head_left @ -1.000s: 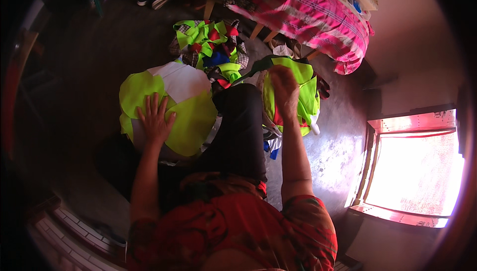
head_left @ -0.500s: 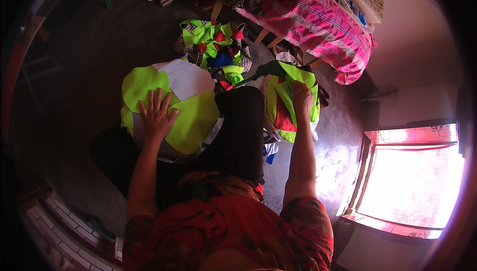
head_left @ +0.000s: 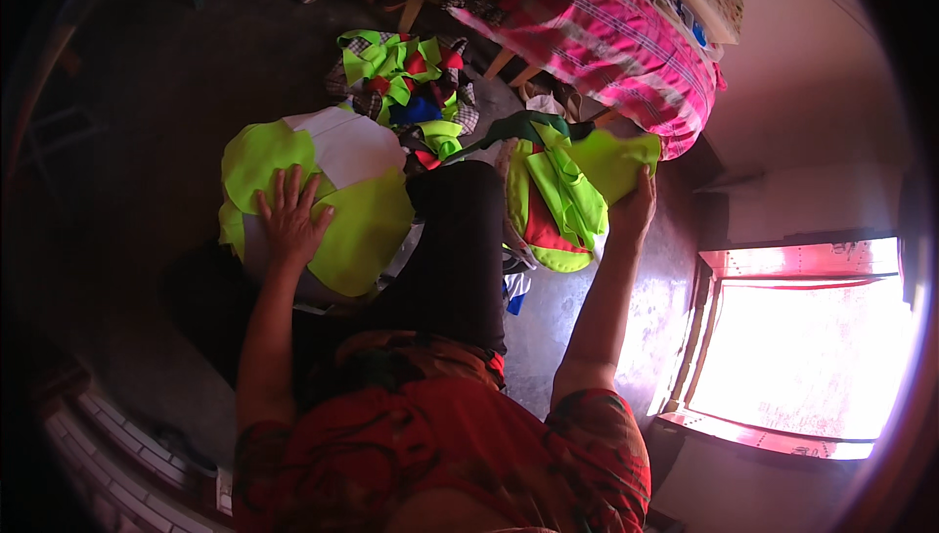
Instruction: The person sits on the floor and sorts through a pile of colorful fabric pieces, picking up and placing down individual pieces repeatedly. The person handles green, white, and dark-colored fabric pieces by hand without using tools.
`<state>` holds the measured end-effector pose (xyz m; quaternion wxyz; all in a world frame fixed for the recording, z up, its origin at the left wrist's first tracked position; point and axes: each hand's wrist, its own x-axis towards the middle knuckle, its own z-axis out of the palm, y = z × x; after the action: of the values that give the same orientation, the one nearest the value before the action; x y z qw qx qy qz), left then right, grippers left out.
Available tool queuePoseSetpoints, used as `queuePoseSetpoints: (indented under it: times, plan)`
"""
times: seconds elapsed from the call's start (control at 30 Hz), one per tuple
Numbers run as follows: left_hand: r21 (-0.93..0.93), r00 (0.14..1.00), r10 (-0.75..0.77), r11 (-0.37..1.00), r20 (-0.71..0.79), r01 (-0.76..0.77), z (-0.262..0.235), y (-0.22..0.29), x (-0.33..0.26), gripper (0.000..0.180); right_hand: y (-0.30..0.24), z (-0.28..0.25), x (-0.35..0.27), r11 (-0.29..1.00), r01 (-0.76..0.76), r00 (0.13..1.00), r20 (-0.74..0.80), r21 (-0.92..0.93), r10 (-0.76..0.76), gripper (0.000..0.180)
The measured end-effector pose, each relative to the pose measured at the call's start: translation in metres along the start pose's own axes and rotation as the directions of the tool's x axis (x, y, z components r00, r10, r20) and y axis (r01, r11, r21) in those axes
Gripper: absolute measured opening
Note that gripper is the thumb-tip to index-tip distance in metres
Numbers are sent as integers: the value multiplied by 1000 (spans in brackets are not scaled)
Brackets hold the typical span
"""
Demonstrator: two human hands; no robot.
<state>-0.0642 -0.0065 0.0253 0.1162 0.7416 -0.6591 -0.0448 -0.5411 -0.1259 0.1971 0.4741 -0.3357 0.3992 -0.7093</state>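
The right hand (head_left: 634, 212) sat right of centre in the frame, fingers closed on the edge of a neon-yellow fabric piece (head_left: 611, 159) that spread up and to the left from the grip. That piece belonged to a small heap of yellow-green and red cuttings (head_left: 553, 210) lying just left of the hand, beside the person's dark-trousered leg (head_left: 460, 240); the heap's long axis ran roughly top to bottom in the picture.

The left hand (head_left: 290, 215) lay left of centre, fingers spread flat, gripping nothing, on a rounded white bundle (head_left: 342, 147) faced with neon-yellow panels (head_left: 367, 230). Three such panels showed on it: one upper left, one lower right, a sliver at its left edge.

The right hand was plainly the nearer to the cuttings heap; the left was well apart from it, across the leg.

Further out, a second pile of mixed scraps (head_left: 401, 73), green, red, blue and checked, lay on the dark floor (head_left: 147, 93) at upper centre. One pink striped cloth (head_left: 626, 44) draped a piece of furniture at upper right, and one bright window (head_left: 812, 337) glared at lower right.
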Motion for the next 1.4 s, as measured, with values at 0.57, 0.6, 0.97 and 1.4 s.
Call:
queuePoseSetpoints:
  times: [0.57, 0.6, 0.97, 1.4]
  plan:
    - [-956, 875, -390, -46, 285, 290, -62, -53, -42, 47, 131, 208, -128, 802, -591, 685, 577, 83, 445, 32]
    - [-956, 861, -420, -60, 286, 288, -60, -54, -47, 48, 139, 218, -138, 753, -648, 633, 629, 112, 451, 33]
    - [-865, 762, -409, -239, 502, 442, -33, -60, -52, 49, 252, 196, -231, 454, -821, 283, 445, -345, 850, 36]
    - [-898, 896, -436, 360, 78, 253, -14, -76, -61, 44, 255, 194, -242, 619, -381, 348, 514, -687, 784, 37]
